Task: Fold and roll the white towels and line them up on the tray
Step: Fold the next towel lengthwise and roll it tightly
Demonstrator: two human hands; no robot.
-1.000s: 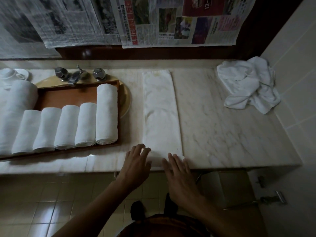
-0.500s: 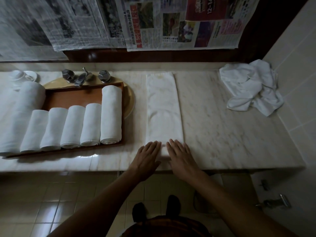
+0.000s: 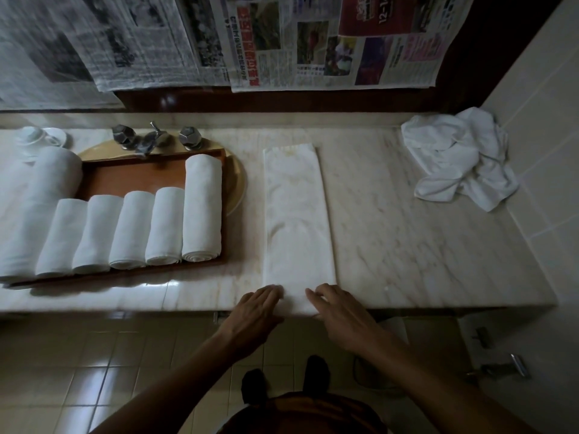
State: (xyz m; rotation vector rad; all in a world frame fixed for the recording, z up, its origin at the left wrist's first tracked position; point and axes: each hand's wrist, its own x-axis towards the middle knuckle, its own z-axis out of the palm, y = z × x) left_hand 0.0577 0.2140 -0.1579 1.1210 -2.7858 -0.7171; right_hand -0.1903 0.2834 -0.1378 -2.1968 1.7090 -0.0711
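A long folded white towel (image 3: pixel 296 214) lies flat on the marble counter, running from the back toward the front edge. My left hand (image 3: pixel 255 311) and my right hand (image 3: pixel 340 311) sit side by side at its near end, fingers curled over the edge, which is turned up into a small fold between them. To the left, a brown wooden tray (image 3: pixel 131 180) holds several rolled white towels (image 3: pixel 200 208) lined up side by side. A thicker roll (image 3: pixel 40 202) lies at the tray's left end.
A heap of unfolded white towels (image 3: pixel 460 161) lies at the back right corner by the tiled wall. A metal faucet with two knobs (image 3: pixel 153 139) and a yellow basin rim sit behind the tray. A cup and saucer (image 3: pixel 37 137) stand far left.
Both hands moved forward onto the towel's near end, then drew back slightly and curled their fingers over it, lifting the edge. The rest of the towel has not shifted.
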